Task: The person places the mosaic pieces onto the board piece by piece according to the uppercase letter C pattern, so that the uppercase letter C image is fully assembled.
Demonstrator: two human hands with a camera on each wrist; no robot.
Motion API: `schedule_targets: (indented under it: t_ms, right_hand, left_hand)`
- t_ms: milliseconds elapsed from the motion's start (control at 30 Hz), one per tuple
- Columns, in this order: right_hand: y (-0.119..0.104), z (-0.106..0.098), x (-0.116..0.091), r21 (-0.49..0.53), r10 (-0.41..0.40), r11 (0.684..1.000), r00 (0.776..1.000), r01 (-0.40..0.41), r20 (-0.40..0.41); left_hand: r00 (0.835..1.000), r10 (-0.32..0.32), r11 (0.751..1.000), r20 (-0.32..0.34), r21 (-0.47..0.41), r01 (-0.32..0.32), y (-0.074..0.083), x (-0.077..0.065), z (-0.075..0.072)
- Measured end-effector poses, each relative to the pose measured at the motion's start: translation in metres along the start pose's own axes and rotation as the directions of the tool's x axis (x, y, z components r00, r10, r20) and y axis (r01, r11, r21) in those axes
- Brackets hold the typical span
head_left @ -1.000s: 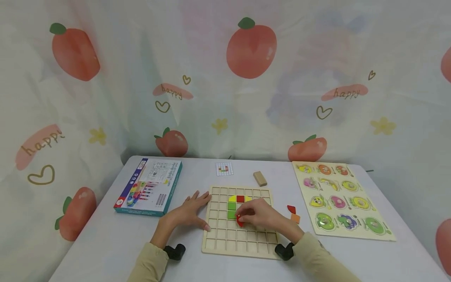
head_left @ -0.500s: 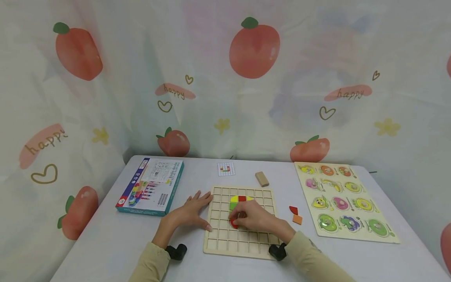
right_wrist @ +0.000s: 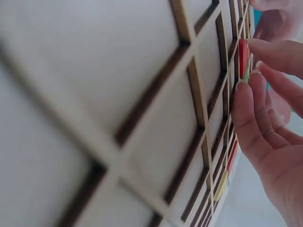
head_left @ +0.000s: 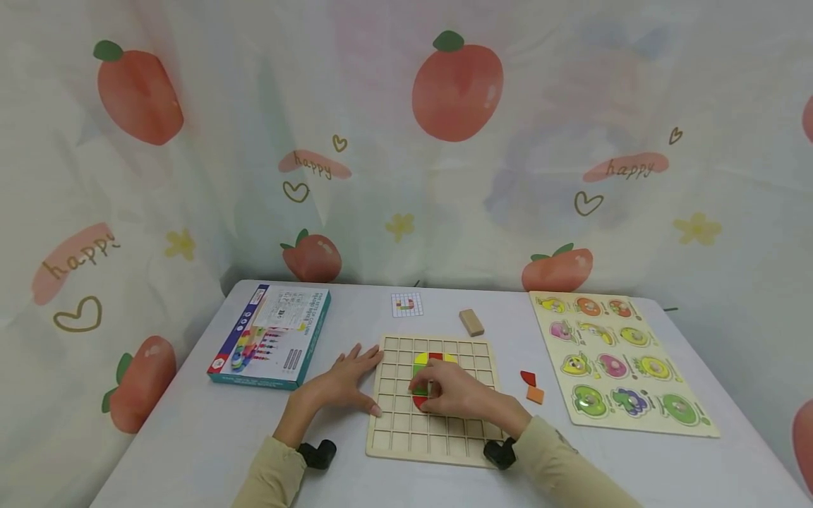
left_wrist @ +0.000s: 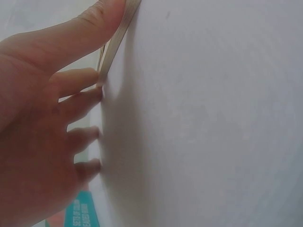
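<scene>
On the table lies a square wooden grid board (head_left: pixel 438 446). Its cells hold a red square (head_left: pixel 435 356) flanked by yellow rounded pieces (head_left: pixel 449 357), with green pieces (head_left: pixel 416 368) below on the left. Under the green, a red rounded piece (head_left: pixel 419 403) sits at a cell of the grid. The right hand (head_left: pixel 459 389) pinches it, thumb on one end and index fingertip at the other, as the right wrist view shows the red piece (right_wrist: pixel 243 59) edge-on. The left hand (head_left: pixel 341 379) is spread, with thumb and fingertips touching the board's left edge.
Right of the board lie a loose red rounded piece (head_left: pixel 528 379) and an orange square (head_left: pixel 536 394). Behind it are a patterned card (head_left: pixel 407 305) and a wooden block (head_left: pixel 471 322). A boxed set (head_left: pixel 273 339) lies left, a fruit puzzle board (head_left: pixel 610 422) right.
The right hand has moved slightly left and toward the person with the red piece, from beside the green to below it. The left hand stays at the board's edge.
</scene>
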State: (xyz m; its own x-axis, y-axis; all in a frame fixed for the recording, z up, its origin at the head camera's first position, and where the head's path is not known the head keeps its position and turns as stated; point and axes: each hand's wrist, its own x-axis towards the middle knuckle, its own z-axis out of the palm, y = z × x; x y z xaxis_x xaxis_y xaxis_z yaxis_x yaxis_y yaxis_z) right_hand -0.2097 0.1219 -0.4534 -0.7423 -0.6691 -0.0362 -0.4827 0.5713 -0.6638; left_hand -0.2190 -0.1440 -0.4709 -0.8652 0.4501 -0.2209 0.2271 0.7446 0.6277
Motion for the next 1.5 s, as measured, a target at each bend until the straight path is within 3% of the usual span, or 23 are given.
schedule_targets:
  t_ms: [267,1200,1500]
  right_hand:
    - [0.013,-0.011,-0.015,0.053,0.074,0.996,0.996,-0.072,-0.042]
    - [0.063,-0.054,-0.083,0.072,0.183,0.982,0.968,-0.173,-0.171]
    - [0.072,-0.062,-0.106,0.032,0.252,0.967,0.941,-0.251,-0.228]
  left_hand:
    - [1.000,-0.016,1.000,-0.003,0.017,0.016,-0.002,0.001,0.002]
    - [1.000,-0.011,1.000,-0.003,0.009,0.012,-0.001,0.000,0.001]
    - [1.000,-0.016,1.000,-0.011,-0.003,0.016,0.002,-0.001,0.001]
